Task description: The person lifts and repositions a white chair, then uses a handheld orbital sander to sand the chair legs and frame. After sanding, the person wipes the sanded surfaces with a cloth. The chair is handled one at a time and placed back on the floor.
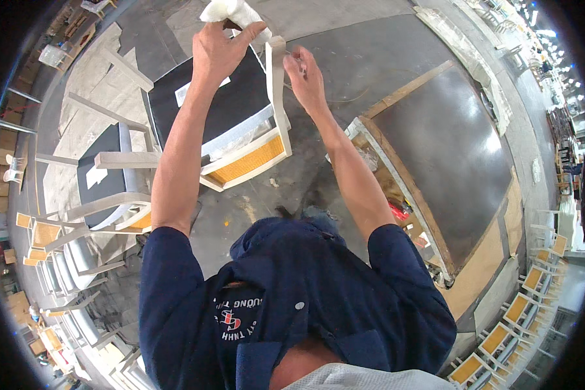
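Note:
A pale wooden chair (pixel 276 97) lies overturned in front of me, its black underside (pixel 240 104) facing up and its woven yellow back panel (pixel 248 162) toward me. My left hand (pixel 218 52) grips a white, soft-looking wrap (pixel 234 12) beside the top of one chair leg; what lies under the wrap is hidden. Just right of that leg is my right hand (pixel 305 77), fingers curled together. Anything between those fingers is too small to make out. A white label sits on the underside, partly covered by my left forearm.
A second overturned chair (pixel 104 169) stands at the left, its legs sticking out toward me. On the right is a large dark-topped table (pixel 445 149) with items beneath its edge. Rows of chairs (pixel 517 309) line the right rim, and more are stacked at the lower left.

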A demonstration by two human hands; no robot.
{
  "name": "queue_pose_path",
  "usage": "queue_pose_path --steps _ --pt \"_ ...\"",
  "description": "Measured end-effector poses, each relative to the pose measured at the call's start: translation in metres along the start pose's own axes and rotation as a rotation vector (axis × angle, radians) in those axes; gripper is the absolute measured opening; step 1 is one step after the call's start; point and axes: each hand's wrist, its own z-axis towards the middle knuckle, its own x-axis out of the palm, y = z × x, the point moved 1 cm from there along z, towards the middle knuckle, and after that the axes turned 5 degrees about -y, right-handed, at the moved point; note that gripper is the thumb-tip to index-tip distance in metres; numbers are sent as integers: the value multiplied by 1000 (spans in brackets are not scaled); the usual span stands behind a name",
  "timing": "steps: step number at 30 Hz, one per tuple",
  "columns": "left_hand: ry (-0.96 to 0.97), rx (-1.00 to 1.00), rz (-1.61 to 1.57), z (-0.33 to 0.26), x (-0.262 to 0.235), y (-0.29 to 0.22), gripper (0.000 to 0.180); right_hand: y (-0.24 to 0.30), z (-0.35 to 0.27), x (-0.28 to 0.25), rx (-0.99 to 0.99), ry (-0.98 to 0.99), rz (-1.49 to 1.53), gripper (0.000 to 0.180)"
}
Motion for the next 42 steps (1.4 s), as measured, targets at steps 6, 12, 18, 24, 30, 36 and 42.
queue_pose_path --steps 6,12,18,24,30,36,42 --pt "-21 -12 116 25 -1 7 47 3 35 12 283 168 259 46" --pt "25 21 112 29 9 25 46 7 55 3 186 376 286 44" --pt "24 75 86 28 25 16 42 -8 57 -1 144 424 417 39" --pt "125 98 121 29 45 5 37 -36 56 3 205 465 268 37" --pt "142 228 208 23 59 18 33 -33 52 3 188 405 289 37" --pt "138 286 221 19 63 9 34 -29 53 -3 172 441 170 39" --pt "91 294 272 21 73 10 33 -48 50 5 139 416 215 37"
